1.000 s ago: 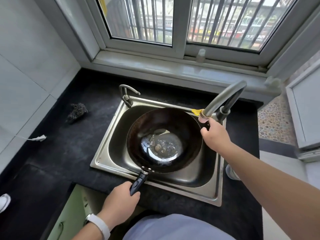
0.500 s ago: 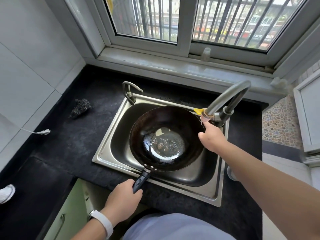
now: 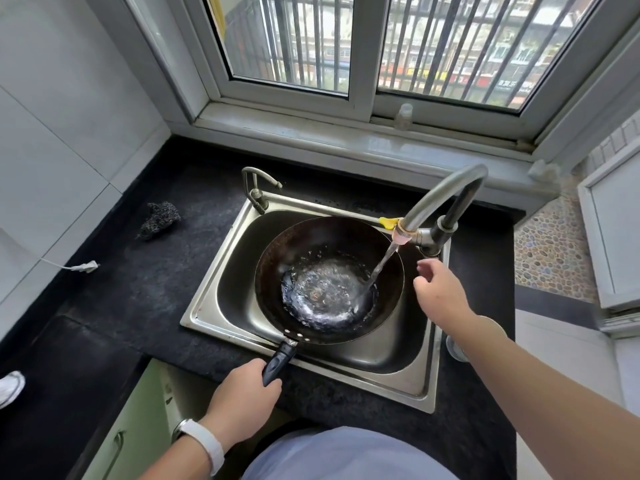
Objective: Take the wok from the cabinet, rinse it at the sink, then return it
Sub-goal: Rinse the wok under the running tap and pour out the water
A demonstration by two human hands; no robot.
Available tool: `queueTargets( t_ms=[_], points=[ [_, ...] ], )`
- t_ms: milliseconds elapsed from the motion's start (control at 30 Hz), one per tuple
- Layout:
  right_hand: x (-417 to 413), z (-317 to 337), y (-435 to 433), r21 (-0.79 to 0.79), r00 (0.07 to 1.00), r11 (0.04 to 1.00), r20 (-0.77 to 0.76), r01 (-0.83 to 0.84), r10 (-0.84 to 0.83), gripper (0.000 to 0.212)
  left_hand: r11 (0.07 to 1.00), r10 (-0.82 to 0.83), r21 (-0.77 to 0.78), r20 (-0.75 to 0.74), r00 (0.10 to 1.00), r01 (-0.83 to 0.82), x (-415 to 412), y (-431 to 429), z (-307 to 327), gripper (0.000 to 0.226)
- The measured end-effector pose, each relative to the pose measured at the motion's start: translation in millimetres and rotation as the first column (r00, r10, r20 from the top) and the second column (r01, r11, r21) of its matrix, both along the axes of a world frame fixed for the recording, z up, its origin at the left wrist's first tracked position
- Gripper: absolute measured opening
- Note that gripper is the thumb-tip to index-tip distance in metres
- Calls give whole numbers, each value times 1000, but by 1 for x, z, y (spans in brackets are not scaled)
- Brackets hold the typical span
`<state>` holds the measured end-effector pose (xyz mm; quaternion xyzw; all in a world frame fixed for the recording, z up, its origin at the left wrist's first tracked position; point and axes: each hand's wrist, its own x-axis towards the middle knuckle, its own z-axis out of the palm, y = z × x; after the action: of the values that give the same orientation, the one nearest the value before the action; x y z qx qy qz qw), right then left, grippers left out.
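Observation:
A dark round wok (image 3: 298, 247) rests inside the steel sink (image 3: 221, 289), its black handle pointing toward me. My left hand (image 3: 242, 396) is closed around that handle at the sink's front edge. Water streams from the curved grey faucet (image 3: 440, 195) into the wok's right side and pools, churning, at the bottom. My right hand (image 3: 440, 289) hovers just right of the wok, below the faucet's base, fingers loosely apart and holding nothing.
Black countertop (image 3: 149, 296) surrounds the sink. A dark scouring pad (image 3: 159, 220) lies at the left, a white plug (image 3: 85, 266) near the tiled wall. A small second tap (image 3: 258, 188) stands at the sink's back left corner. Green cabinet doors (image 3: 131, 434) are below.
Water now runs from the faucet into the wok. My right hand has come off the faucet base and dropped slightly to the right. The left hand keeps its grip.

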<state>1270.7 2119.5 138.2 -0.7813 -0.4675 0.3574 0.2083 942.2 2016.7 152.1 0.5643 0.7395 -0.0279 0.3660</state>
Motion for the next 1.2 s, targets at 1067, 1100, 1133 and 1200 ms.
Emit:
queueTargets(
  t_ms=[1067,1100,1133,1200],
  points=[
    [-209,-35,-75,-397,405,897,-865,-195,-295,15,996,37,78,21,999,-39,-6,-11,0,23],
    [-208,-34,-76,-392,401,898,-869,-198,-290,16,996,37,81,26,999,-39,-6,-12,1,23],
    [-207,-33,-76,-388,391,899,-874,-205,-288,17,996,36,86,30,999,-38,-6,-13,1,23],
    [-205,-31,-76,-380,380,899,-881,-216,-282,17,995,31,96,27,999,-34,-5,-15,2,24]
  ],
)
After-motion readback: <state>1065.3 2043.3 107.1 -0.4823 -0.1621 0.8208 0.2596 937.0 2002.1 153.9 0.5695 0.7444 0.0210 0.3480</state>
